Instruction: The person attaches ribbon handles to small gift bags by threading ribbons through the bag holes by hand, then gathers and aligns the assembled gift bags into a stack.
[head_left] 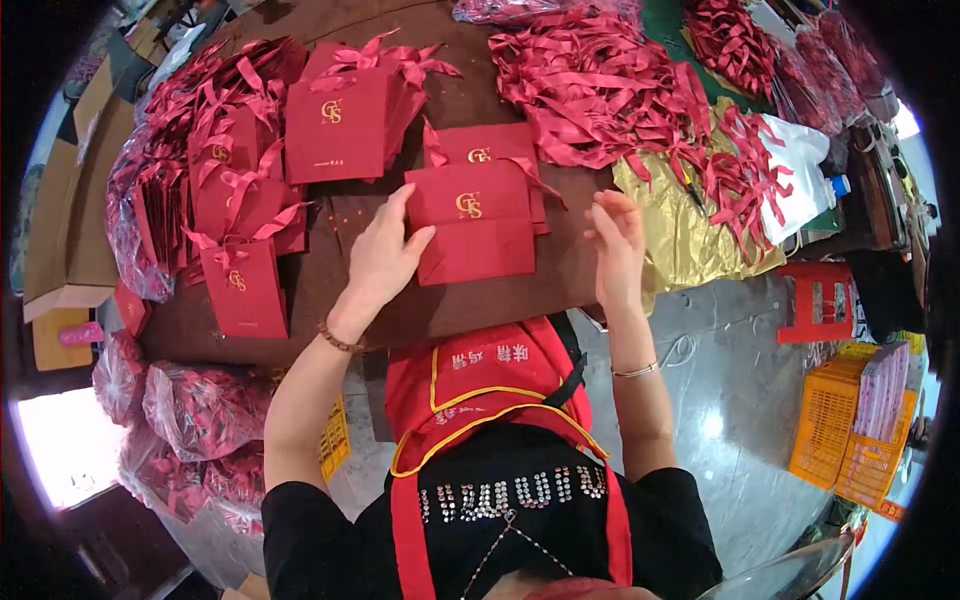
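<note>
A flat red paper gift bag (474,240) with a gold emblem lies before me on the brown-covered table, a crease running across its middle. My left hand (382,255) is at its left edge, thumb and fingers apart, the thumb tip over the bag. I cannot tell whether it presses on the paper. My right hand (617,235) is held up to the right of the bag, not touching it, fingers loosely bent and nothing visible in them. Partly under the flat bag is another red gift bag (500,140) with a ribbon.
Ribboned red bags (335,130) are stacked at the left. A heap of red ribbons (600,90) lies at the far right, beside gold wrapping sheet (660,225). A cardboard box (85,200) stands left of the table; orange crates (830,420) are on the floor at right.
</note>
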